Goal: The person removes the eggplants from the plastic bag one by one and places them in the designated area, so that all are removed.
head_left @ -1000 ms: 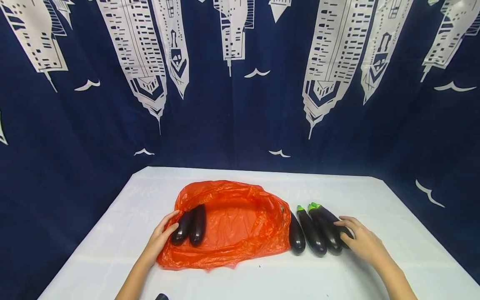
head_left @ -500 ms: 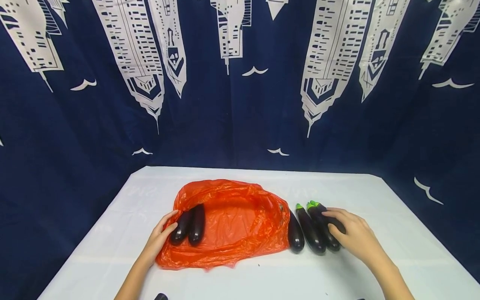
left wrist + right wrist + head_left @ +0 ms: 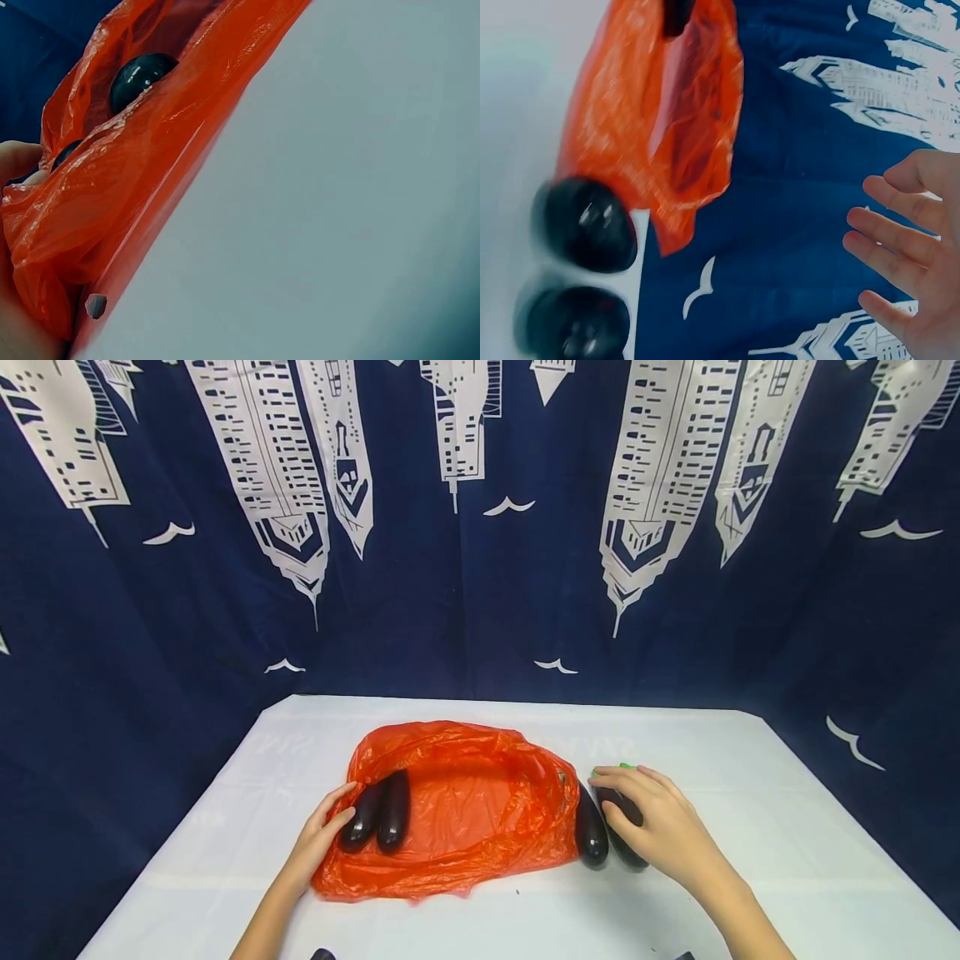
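Observation:
An orange plastic bag (image 3: 465, 793) lies spread with its mouth open on the white table. Two dark purple eggplants (image 3: 395, 810) rest inside its left part. My left hand (image 3: 311, 839) holds the bag's left rim, fingers and thumb beside the nearer eggplant; the left wrist view shows the film (image 3: 90, 217) at the fingers. Right of the bag, an eggplant (image 3: 592, 835) lies against its edge with another next to it. My right hand (image 3: 663, 822) reaches over this row with fingers apart, hiding the eggplants farther right. In the right wrist view its fingers (image 3: 892, 232) are loosely extended, holding nothing.
The white table (image 3: 487, 927) ends at a far edge behind the bag. A dark blue curtain (image 3: 465, 593) with white building and bird prints hangs beyond it. Small dark specks lie on the table in front of the bag.
My right hand has moved left along the eggplant row, from the rightmost eggplant towards the bag. The left hand and the bag have stayed where they were.

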Demonstrator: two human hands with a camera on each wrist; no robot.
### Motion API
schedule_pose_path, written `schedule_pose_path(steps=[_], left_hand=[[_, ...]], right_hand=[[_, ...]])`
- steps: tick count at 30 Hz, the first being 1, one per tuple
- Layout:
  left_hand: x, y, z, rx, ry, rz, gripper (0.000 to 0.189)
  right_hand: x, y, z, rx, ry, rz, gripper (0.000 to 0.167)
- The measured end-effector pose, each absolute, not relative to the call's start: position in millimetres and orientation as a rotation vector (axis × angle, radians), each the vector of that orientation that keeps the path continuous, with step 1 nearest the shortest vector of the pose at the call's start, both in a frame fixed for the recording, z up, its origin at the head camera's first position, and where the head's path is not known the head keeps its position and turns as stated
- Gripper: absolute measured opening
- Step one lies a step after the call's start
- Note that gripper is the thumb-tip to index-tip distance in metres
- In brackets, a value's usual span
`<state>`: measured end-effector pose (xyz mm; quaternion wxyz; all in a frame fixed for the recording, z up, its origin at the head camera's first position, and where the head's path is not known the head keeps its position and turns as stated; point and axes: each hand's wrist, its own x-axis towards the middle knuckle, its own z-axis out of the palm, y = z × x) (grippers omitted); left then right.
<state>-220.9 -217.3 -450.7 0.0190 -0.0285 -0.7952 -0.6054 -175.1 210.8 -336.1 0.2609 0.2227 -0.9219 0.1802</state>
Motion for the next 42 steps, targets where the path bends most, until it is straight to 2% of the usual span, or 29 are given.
schedule_pose_path(steps=[29, 42], left_hand=[[-221.9, -219.2, -445.4, -0.118, -2.463, -1.88, 0.047], [-220.9, -217.2, -451.7, -0.109, -2.452, -1.893, 0.048]], right_hand=[[-194.2, 99.7, -323.6, 0.749, -2.625, 0.742, 0.039], [-200.7, 66.0, -338.7, 0.859, -2.746, 0.801, 0.04]])
